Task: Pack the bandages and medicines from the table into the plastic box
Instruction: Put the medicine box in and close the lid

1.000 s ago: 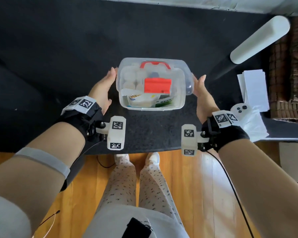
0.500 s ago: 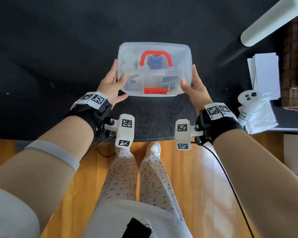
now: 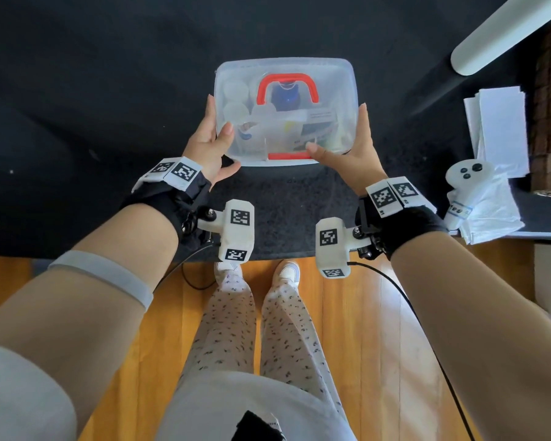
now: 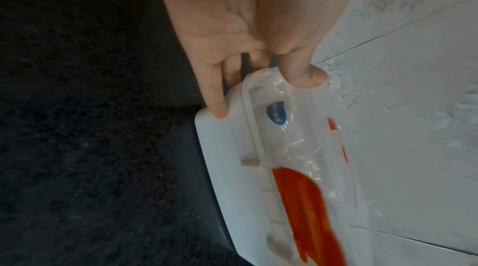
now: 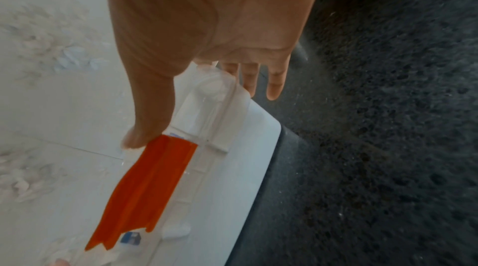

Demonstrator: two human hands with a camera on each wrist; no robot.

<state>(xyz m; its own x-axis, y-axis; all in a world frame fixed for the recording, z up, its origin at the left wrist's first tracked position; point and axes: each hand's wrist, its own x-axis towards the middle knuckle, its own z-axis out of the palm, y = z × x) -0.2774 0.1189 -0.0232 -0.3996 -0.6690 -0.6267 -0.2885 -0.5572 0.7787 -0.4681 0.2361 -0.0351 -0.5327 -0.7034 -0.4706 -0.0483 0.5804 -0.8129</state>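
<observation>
Plastic box point(image 3: 285, 111) now lid-up on the desk point(image 3: 77, 90); a second ago it was tipped front-on. Left hand point(image 3: 209, 143) and right hand point(image 3: 355, 148) grasping its sides, thumbs on the lid by the red latch point(image 3: 288, 155). Bandages and medicines inside; packing looks done.
</observation>
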